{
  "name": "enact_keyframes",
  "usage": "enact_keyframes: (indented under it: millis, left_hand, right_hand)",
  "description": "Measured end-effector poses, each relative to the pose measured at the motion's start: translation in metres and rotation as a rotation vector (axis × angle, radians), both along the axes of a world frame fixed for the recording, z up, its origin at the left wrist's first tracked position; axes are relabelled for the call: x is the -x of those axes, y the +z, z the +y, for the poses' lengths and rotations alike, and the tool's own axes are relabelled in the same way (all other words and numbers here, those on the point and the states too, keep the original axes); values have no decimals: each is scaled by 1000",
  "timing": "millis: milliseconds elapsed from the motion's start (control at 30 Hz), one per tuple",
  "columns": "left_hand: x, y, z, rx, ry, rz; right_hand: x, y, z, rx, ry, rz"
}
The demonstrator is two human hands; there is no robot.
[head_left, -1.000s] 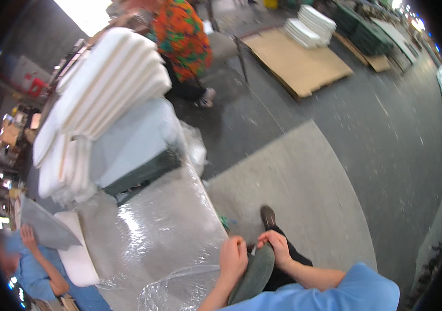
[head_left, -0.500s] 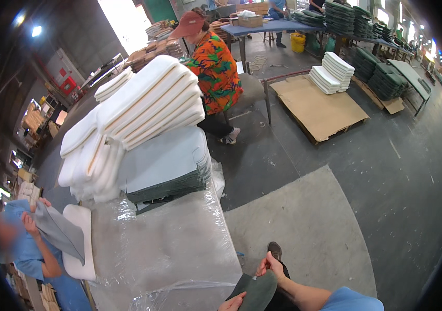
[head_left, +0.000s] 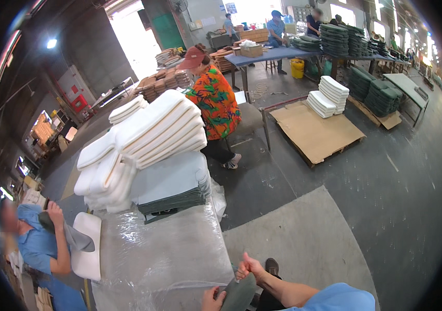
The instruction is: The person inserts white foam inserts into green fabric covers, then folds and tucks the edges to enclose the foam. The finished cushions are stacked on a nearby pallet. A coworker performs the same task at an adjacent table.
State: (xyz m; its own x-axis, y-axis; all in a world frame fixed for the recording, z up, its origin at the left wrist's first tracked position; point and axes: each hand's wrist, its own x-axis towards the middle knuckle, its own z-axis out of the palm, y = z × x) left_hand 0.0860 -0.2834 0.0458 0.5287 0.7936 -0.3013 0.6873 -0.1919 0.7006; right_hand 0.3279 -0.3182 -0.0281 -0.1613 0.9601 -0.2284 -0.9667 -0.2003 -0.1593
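At the lower edge, a dark green fabric piece [head_left: 240, 293] is between my two hands, close to the near corner of the plastic-wrapped table [head_left: 164, 249]. My right hand [head_left: 250, 266] is closed on its upper edge, thumb pointing up, with a small pale bit at the fingertips. On the other side, my left hand [head_left: 213, 299] grips the piece with bent fingers. A stack of dark green, grey-backed pieces [head_left: 171, 179] lies on the table's far part. White foam pads [head_left: 161, 129] are piled on and beside that stack.
At left, a co-worker in blue [head_left: 37, 243] handles a grey-and-green piece [head_left: 78, 239] over a white pad [head_left: 87, 259]. Beyond the piles sits a person in a patterned shirt [head_left: 215, 101]. A cardboard-topped pallet [head_left: 316, 129] with white pads stands on the floor.
The view has tilted up, so the scene sits lower. My hands and the green piece have shifted left. The co-worker's hands have moved, and the grey piece is now folded over, showing green.
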Motion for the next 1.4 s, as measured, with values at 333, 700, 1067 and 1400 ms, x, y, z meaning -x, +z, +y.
enact_keyframes:
  millis: [333,700,1067,1400]
  left_hand:
    - [58,3,-1,157,318,-196]
    - [48,30,8,-369,441,-139]
    - [64,52,6,-358,600,-146]
    - [141,29,-59,221,465,-49]
  right_hand:
    - [27,70,66,-101,126,-100]
    - [-13,79,119,-117,879,-892]
    - [73,150,152,-873,1127,-2081]
    - [80,96,155,-310,1540,-1901]
